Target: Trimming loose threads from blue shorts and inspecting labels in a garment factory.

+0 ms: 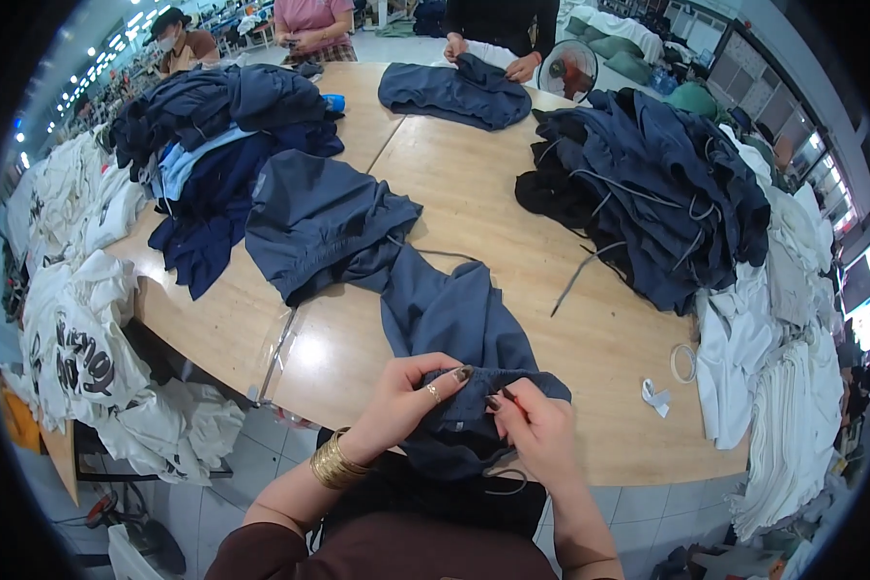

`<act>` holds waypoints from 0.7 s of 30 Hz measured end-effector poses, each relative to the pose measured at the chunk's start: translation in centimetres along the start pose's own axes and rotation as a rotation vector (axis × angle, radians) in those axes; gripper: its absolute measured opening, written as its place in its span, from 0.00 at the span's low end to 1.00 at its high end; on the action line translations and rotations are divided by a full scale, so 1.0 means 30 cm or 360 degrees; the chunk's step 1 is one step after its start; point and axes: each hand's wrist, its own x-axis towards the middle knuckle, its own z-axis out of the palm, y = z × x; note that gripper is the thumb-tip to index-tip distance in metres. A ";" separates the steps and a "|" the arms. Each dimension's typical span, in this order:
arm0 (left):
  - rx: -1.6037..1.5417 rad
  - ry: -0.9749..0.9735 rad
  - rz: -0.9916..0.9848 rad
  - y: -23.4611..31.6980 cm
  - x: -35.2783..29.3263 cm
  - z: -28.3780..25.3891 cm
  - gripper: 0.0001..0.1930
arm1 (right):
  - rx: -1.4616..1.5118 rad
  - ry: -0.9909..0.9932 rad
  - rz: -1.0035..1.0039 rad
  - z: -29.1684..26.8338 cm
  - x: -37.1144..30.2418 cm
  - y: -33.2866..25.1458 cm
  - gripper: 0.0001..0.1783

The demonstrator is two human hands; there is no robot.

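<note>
A dark garment's edge [470,399] is pinched by the left hand [408,398] and right hand [539,433], apparently being adjusted between them; next, steady tension seems needed.

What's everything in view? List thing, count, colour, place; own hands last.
Table: one, tan, centre
Garment cloth: one or two pieces, slate, centre to hands
Far garment: one, navy, far edge
Piles: two, mostly navy, left and right
Pale garments: many, mostly white, both sides
Fan: one, pale rim, beyond table
Ring: one, pale, table's right
Scrap: one, white, near ring
People: three, varied tops, beyond table
Left hand, right hand: two, dark-nailed, on cloth
</note>
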 end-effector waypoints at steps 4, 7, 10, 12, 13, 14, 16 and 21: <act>0.0133 0.0048 0.0049 -0.012 0.017 -0.020 0.06 | 0.0231 0.0120 0.0074 -0.026 0.012 -0.011 0.02; -0.0014 0.0047 0.0018 0.013 0.004 -0.010 0.06 | -0.0233 0.0261 -0.0260 -0.038 0.031 -0.027 0.05; -0.0171 0.0024 -0.0060 0.006 0.000 -0.007 0.06 | -0.0337 0.0217 -0.0134 -0.037 0.022 -0.008 0.09; -0.0132 0.0010 -0.0021 0.004 -0.002 -0.007 0.06 | -0.0552 0.0215 -0.0348 -0.038 0.020 0.000 0.11; -0.0142 0.0010 -0.0029 0.004 -0.008 -0.011 0.06 | -0.0557 0.0207 -0.0339 -0.034 0.018 -0.008 0.11; -0.0135 0.0002 -0.0022 0.004 -0.013 -0.015 0.06 | -0.0602 0.0217 -0.0386 -0.031 0.018 -0.021 0.11; -0.0121 -0.0004 -0.0031 0.004 -0.012 -0.013 0.06 | -0.0634 0.0225 -0.0422 -0.033 0.020 -0.016 0.11; -0.0166 -0.0027 -0.0006 0.011 -0.008 -0.004 0.06 | -0.0986 0.0165 -0.0479 -0.039 0.011 -0.009 0.12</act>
